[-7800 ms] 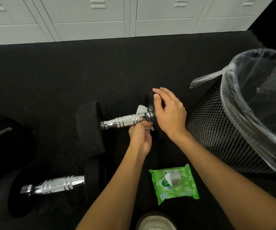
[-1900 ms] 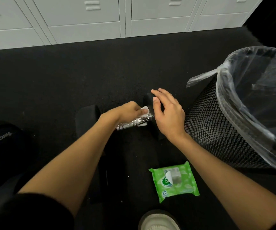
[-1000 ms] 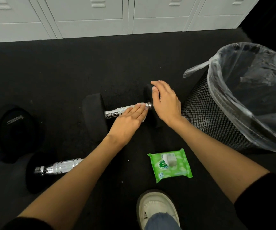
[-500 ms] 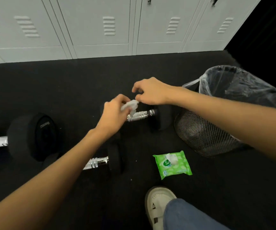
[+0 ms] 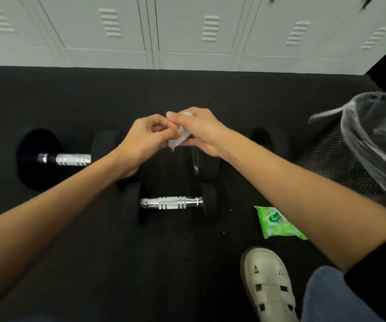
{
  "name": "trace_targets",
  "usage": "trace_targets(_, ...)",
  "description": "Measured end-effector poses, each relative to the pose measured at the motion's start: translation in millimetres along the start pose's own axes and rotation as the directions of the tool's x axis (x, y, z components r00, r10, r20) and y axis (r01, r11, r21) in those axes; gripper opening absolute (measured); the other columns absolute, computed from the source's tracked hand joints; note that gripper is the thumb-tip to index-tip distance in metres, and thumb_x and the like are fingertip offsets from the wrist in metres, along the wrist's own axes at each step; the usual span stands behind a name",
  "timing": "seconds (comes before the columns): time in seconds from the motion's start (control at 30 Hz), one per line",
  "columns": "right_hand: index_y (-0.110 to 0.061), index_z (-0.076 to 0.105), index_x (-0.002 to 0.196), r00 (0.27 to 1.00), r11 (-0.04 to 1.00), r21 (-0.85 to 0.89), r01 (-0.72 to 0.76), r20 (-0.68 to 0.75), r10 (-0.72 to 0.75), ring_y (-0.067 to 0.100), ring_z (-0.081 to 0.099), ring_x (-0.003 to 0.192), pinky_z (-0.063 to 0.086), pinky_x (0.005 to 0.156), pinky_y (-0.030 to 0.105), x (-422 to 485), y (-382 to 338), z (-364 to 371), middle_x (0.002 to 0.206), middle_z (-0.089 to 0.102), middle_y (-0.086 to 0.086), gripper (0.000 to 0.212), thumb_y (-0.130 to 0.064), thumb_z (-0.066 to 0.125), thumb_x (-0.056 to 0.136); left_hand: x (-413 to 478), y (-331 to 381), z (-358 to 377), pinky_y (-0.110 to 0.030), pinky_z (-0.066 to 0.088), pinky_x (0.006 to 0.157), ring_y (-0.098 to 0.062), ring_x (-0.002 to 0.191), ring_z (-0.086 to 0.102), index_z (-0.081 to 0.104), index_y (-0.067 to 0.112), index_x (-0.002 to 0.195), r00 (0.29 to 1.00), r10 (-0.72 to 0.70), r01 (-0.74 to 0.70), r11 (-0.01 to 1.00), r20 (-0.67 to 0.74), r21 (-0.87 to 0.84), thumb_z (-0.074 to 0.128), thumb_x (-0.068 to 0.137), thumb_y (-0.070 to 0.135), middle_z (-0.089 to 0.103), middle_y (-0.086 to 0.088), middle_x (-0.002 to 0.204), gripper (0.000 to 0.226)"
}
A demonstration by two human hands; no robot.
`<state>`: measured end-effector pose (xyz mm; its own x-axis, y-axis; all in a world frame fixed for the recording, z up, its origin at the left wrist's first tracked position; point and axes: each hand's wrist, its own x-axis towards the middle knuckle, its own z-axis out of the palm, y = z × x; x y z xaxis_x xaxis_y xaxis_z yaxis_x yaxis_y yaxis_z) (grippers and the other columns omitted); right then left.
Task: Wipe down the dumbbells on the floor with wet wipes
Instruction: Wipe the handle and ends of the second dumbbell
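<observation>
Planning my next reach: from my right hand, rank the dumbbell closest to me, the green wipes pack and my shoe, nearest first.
1. Near dumbbell, on the floor below the right hand holding the wipe.
2. Green wipes pack, lower right.
3. Shoe, bottom right.

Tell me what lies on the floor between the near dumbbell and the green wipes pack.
Head view: only bare black floor, with a few pale specks, separates the near dumbbell from the wipes pack.

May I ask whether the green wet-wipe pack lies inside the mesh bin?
No, the green plastic wet-wipe pack lies on the black floor, outside the black mesh bin.
</observation>
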<state>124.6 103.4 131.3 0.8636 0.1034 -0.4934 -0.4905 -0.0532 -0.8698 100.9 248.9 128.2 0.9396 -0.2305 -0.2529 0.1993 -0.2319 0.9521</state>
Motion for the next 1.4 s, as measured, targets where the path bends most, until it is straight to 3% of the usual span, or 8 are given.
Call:
trace_targets(0.13, -0.006, 0.064, 0.104, 0.999, 0.997, 0.074, -0.004, -0.047, 0.008, 0.024, 0.064, 0.1, 0.055, 0.087, 0.038, 3, 51, 21, 0.104, 0.066, 0.012, 0.021, -0.012, 0.069, 0.085, -16, -45, -16, -0.03, 0.049, 0.091, -0.006, 0.101, 0.064, 0.069, 0.017, 0.097, 0.997, -0.073, 0.074, 0.995, -0.012, 0.066, 0.065, 0.088, 0.027, 0.072, 0.003, 0.101, 0.015)
trace_targets(0.3, -0.021, 0.069, 0.089, 0.977, 0.795, -0.588, 0.146, -0.04, -0.209, 0.009, 0.058, 0.083, 0.046, 0.061, 0.015, -1, 106, 28, 0.093, 0.063, 0.0, 0.013, -0.01, 0.064, 0.086, -46, -113, -33, -0.011, 0.038, 0.075, -0.001, 0.091, 0.056, 0.065, 0.018, 0.108, 0.985, -0.012, 0.097, 0.862, -0.171, 0.497, 0.066, 0.087, 0.028, 0.063, 0.011, 0.099, 0.023)
trace_targets(0.4, -0.019, 0.068, 0.105, 0.955, 0.57, -0.784, 0.248, 0.1, -0.278, 0.022, 0.062, 0.092, 0.053, 0.074, 0.029, -2, 141, 28, 0.103, 0.065, 0.008, 0.024, -0.006, 0.054, 0.09, -64, -141, -33, -0.011, 0.032, 0.076, -0.005, 0.093, 0.052, 0.061, 0.013, 0.112, 0.964, 0.066, 0.087, 0.838, -0.259, 0.538, 0.066, 0.087, 0.025, 0.062, 0.003, 0.106, 0.028)
trace_targets(0.67, -0.017, 0.072, 0.108, 0.987, 0.539, -0.828, 0.156, 0.154, -0.049, 0.024, 0.062, 0.102, 0.047, 0.083, 0.027, 12, 159, 48, 0.101, 0.071, 0.009, 0.027, -0.013, 0.048, 0.095, -75, -172, -15, -0.009, 0.02, 0.098, 0.001, 0.12, 0.029, 0.026, 0.016, 0.145, 0.965, -0.07, 0.142, 0.951, -0.254, 0.276, 0.045, 0.098, 0.032, 0.026, 0.002, 0.139, 0.053)
trace_targets(0.8, -0.016, 0.074, 0.101, 0.962, 0.561, -0.827, -0.029, 0.129, 0.24, -0.001, 0.064, 0.061, 0.05, 0.079, 0.025, 30, 134, 45, 0.053, 0.066, -0.01, 0.031, -0.008, 0.046, 0.09, -77, -179, -12, -0.017, 0.022, 0.101, 0.0, 0.122, 0.028, 0.017, 0.024, 0.147, 0.965, -0.136, 0.174, 0.972, -0.225, 0.156, 0.039, 0.098, 0.039, 0.023, 0.008, 0.137, 0.055)
trace_targets(0.97, -0.015, 0.061, 0.123, 0.974, 0.258, -0.947, 0.193, 0.153, -0.167, 0.034, 0.061, 0.107, 0.05, 0.09, 0.039, -14, 169, 60, 0.116, 0.065, 0.013, 0.034, -0.008, 0.046, 0.093, -77, -181, -12, -0.004, 0.027, 0.098, 0.01, 0.123, 0.032, 0.013, 0.026, 0.147, 0.967, -0.161, 0.168, 0.986, -0.198, 0.018, 0.039, 0.098, 0.038, 0.024, 0.015, 0.14, 0.056)
trace_targets(1.13, -0.007, 0.056, 0.131, 0.897, 0.35, -0.883, 0.311, 0.152, -0.415, 0.029, 0.054, 0.124, 0.035, 0.109, 0.037, -43, 199, 54, 0.13, 0.06, 0.015, 0.04, -0.001, 0.054, 0.092, -77, -183, -12, -0.022, 0.032, 0.105, -0.003, 0.124, 0.038, 0.014, 0.023, 0.147, 0.955, -0.222, 0.223, 0.975, -0.197, -0.019, 0.04, 0.096, 0.046, 0.035, 0.012, 0.136, 0.062)
trace_targets(1.4, -0.012, 0.068, 0.113, 0.987, 0.515, -0.85, 0.114, 0.036, -0.159, 0.035, 0.061, 0.098, 0.049, 0.088, 0.041, 9, 177, 55, 0.106, 0.067, 0.018, 0.033, -0.012, 0.042, 0.092, -71, -185, -14, -0.022, 0.035, 0.1, -0.005, 0.121, 0.042, 0.016, 0.02, 0.147, 0.954, -0.222, 0.22, 0.975, -0.201, -0.031, 0.04, 0.096, 0.046, 0.041, 0.008, 0.133, 0.062)
